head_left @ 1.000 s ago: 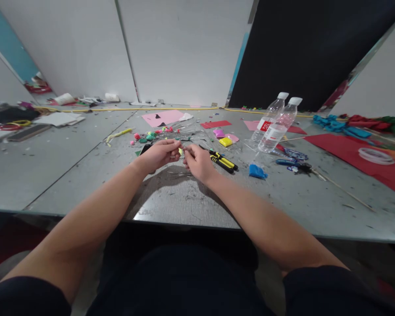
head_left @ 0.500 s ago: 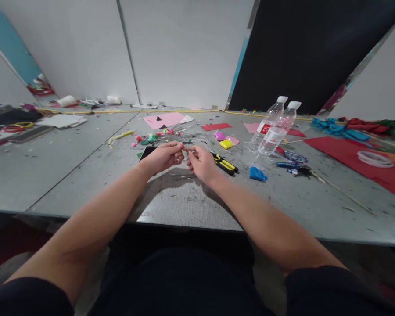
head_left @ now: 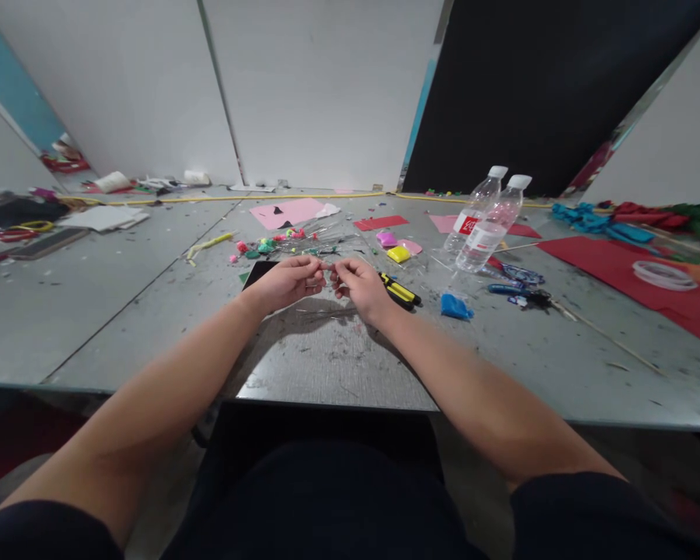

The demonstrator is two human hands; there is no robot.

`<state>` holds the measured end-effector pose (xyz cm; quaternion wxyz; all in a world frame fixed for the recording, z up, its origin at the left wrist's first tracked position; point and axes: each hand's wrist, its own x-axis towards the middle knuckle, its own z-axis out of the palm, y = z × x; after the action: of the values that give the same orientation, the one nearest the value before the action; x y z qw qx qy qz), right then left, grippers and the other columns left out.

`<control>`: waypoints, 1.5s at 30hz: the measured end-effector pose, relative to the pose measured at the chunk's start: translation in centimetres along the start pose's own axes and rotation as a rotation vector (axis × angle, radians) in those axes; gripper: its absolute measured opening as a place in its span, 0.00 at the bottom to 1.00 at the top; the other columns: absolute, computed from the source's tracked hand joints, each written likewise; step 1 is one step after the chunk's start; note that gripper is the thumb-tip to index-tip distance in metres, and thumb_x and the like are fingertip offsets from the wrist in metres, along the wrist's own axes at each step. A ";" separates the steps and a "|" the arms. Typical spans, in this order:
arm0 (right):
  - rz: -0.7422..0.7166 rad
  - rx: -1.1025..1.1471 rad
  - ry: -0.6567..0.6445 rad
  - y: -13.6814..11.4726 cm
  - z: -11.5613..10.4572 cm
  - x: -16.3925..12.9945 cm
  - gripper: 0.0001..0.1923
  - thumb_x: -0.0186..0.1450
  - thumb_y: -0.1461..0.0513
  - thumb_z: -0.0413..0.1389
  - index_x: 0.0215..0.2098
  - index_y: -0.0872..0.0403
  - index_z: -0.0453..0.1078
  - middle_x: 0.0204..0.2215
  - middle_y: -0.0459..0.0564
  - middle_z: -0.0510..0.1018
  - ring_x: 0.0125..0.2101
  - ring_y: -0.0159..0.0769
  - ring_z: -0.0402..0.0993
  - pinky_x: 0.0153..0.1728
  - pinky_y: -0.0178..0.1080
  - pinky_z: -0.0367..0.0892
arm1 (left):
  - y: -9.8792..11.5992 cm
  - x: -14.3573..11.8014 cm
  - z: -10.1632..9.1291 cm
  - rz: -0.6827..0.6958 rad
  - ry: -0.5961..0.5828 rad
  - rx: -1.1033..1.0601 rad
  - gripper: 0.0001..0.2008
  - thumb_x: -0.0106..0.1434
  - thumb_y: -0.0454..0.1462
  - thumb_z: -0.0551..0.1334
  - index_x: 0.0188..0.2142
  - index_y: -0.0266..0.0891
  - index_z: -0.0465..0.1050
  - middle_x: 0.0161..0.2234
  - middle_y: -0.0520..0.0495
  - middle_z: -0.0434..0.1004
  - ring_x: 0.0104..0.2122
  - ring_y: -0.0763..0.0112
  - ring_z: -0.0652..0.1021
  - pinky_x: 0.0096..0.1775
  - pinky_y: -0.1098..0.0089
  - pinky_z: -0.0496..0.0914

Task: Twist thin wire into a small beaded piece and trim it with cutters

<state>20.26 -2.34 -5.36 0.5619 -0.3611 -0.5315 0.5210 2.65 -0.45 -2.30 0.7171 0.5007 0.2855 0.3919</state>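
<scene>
My left hand (head_left: 290,278) and my right hand (head_left: 358,283) meet over the middle of the grey table (head_left: 338,365), fingertips pinched together on a small thin piece (head_left: 327,267) that is too small to make out. Just beyond them lies a cluster of small pink, green and red clay bits (head_left: 268,243) with thin wires. A black and yellow tool (head_left: 400,290) lies right of my right hand. A dark card (head_left: 257,272) sits under my left hand's far side.
Two plastic water bottles (head_left: 490,222) lie at the right. Nearby are a blue clay lump (head_left: 456,306), a yellow block (head_left: 398,253), pink paper (head_left: 288,211), red sheets (head_left: 618,268), a tape roll (head_left: 663,275) and a long thin stick (head_left: 612,338). Clutter lines the far left.
Both hands have lifted slightly and shifted a little away from me, still pinched together. The view tilted a bit.
</scene>
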 end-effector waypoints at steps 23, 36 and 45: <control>0.346 0.441 -0.156 -1.2 0.5 -0.5 0.20 0.68 0.58 0.57 0.20 0.53 0.60 0.18 0.41 0.58 0.20 0.28 0.52 0.24 0.33 0.54 | 0.5 -0.4 0.3 -0.097 -0.174 0.012 0.09 0.62 0.37 0.68 0.29 0.32 0.75 0.25 0.48 0.71 0.27 0.72 0.74 0.34 0.69 0.71; 0.155 0.439 -0.284 -1.2 -0.4 -1.3 0.17 0.52 0.53 0.73 0.28 0.51 0.73 0.31 0.43 0.75 0.36 0.33 0.70 0.38 0.36 0.66 | 0.9 -0.7 0.3 0.059 -0.075 -0.098 0.05 0.61 0.26 0.66 0.31 0.35 0.75 0.27 0.49 0.77 0.31 0.71 0.80 0.41 0.67 0.75; 0.042 0.201 -0.199 -0.4 0.1 -1.1 0.21 0.51 0.46 0.72 0.31 0.50 0.75 0.23 0.41 0.68 0.27 0.30 0.63 0.29 0.36 0.60 | 0.8 -0.4 0.9 0.077 0.191 0.025 0.06 0.56 0.32 0.73 0.30 0.35 0.77 0.35 0.46 0.82 0.36 0.71 0.81 0.43 0.68 0.73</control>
<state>20.32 -3.52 -5.22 0.5288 -0.2607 -0.5219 0.6165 2.89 -1.10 -1.29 0.6648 0.4805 0.3381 0.4613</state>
